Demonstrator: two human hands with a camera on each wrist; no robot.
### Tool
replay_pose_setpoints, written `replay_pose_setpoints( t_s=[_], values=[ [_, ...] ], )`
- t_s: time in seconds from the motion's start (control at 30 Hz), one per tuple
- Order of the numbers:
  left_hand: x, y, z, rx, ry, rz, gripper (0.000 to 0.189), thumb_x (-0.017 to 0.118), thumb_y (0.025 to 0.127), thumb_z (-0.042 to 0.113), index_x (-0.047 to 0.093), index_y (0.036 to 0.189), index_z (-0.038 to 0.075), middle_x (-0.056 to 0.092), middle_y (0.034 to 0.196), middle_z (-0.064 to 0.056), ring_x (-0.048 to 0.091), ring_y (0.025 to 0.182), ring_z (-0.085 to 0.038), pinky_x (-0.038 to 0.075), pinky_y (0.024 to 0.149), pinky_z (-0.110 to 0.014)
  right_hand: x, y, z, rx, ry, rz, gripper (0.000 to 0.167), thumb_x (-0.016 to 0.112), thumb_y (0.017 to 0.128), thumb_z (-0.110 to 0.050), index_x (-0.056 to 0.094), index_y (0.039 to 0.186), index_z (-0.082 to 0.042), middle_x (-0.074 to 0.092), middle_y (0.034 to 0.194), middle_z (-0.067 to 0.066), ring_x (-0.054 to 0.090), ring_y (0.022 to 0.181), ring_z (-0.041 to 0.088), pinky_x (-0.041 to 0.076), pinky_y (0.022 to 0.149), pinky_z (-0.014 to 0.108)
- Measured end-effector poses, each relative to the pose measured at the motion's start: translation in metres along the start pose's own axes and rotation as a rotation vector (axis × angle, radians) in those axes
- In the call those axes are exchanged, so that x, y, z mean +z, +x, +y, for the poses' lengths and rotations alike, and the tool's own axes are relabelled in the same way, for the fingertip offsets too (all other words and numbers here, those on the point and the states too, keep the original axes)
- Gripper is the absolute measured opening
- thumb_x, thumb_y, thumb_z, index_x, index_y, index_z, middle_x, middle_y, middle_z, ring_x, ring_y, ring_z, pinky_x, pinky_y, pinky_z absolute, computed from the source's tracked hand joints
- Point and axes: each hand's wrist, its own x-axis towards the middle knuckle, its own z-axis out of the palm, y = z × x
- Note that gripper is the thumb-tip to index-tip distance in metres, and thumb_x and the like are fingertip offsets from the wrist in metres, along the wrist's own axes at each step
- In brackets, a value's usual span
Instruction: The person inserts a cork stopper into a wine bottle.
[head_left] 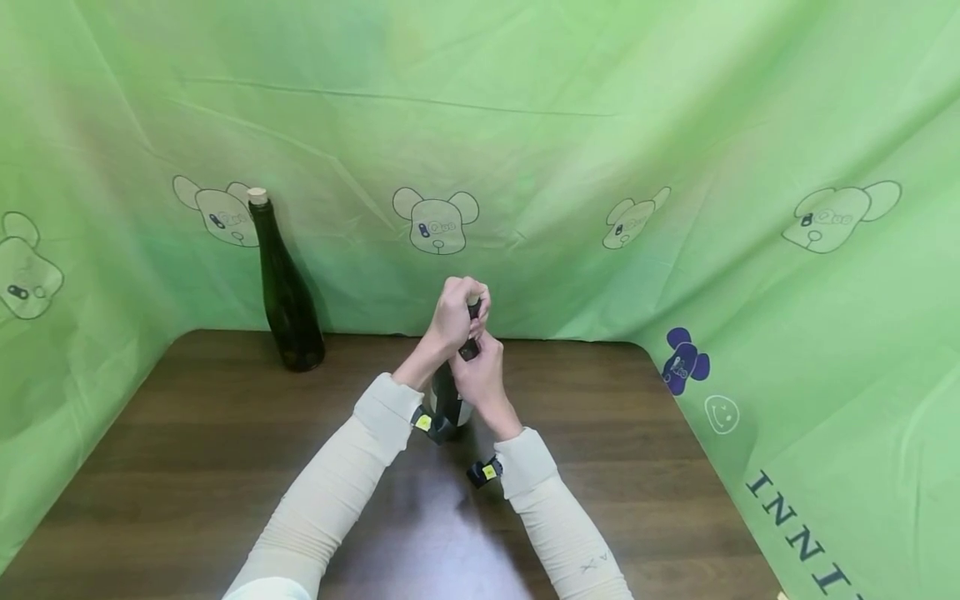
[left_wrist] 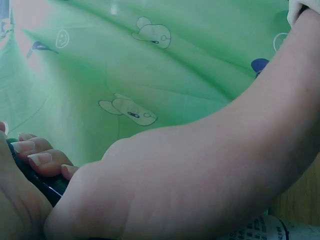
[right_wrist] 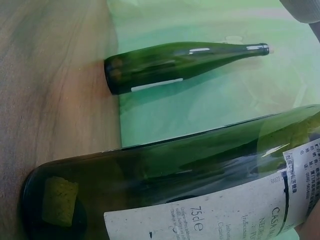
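A dark green wine bottle (right_wrist: 190, 155) with a white printed label (right_wrist: 165, 220) stands upright in front of me on the table. My right hand (head_left: 482, 372) wraps round its neck, with curled fingers (left_wrist: 42, 160) showing against the dark glass in the left wrist view. Just above, my left hand (head_left: 456, 312) curls about the bottle's top and grips a pale cork (head_left: 473, 298), mostly hidden by the fingers. Another cork (right_wrist: 60, 201) shows through the glass at the bottle's base.
A second green bottle (head_left: 288, 304), topped with a pale cork (head_left: 257, 196), stands at the table's back left. Green cloth (head_left: 525, 125) printed with bear heads hangs behind and beside the brown wooden table (head_left: 187, 467).
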Motion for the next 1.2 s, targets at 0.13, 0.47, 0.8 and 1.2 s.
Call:
replay_pose_setpoints(
  t_s=[0.13, 0.47, 0.8, 1.2],
  values=[
    [-0.002, -0.002, -0.001, 0.029, 0.032, -0.003, 0.041, 0.032, 0.093, 0.022, 0.041, 0.056, 0.006, 0.034, 0.043, 0.004, 0.029, 0.033, -0.009, 0.026, 0.032, -0.025, 0.001, 0.0, 0.0, 0.0, 0.004, 0.004, 0.008, 0.062, 0.079, 0.004, 0.059, 0.082, 0.011, 0.061, 0.071, 0.022, 0.054, 0.064, 0.023, 0.05, 0.06, 0.03],
    [-0.001, -0.001, -0.002, 0.015, -0.04, 0.004, 0.037, 0.024, 0.087, 0.028, 0.04, 0.059, 0.009, 0.033, 0.045, 0.006, 0.028, 0.036, -0.007, 0.025, 0.034, -0.025, -0.001, 0.0, 0.001, 0.013, 0.009, -0.027, 0.013, 0.061, 0.08, 0.005, 0.061, 0.089, 0.014, 0.064, 0.076, 0.025, 0.058, 0.067, 0.026, 0.054, 0.062, 0.033],
    [0.0, -0.001, -0.003, 0.007, -0.041, 0.013, 0.043, 0.028, 0.093, 0.031, 0.041, 0.06, 0.007, 0.033, 0.045, 0.005, 0.028, 0.036, -0.008, 0.026, 0.033, -0.025, -0.001, 0.001, 0.002, 0.011, 0.039, -0.025, 0.009, 0.062, 0.079, 0.008, 0.06, 0.087, 0.013, 0.062, 0.074, 0.024, 0.055, 0.068, 0.021, 0.051, 0.064, 0.025],
    [0.004, 0.001, 0.007, -0.097, -0.038, 0.071, 0.047, 0.029, 0.096, 0.023, 0.04, 0.054, 0.007, 0.034, 0.042, 0.005, 0.027, 0.035, -0.008, 0.024, 0.033, -0.023, 0.0, 0.0, 0.002, -0.01, 0.034, -0.012, 0.006, 0.063, 0.081, 0.006, 0.059, 0.082, 0.011, 0.06, 0.07, 0.021, 0.05, 0.064, 0.015, 0.045, 0.057, 0.023]
  ],
)
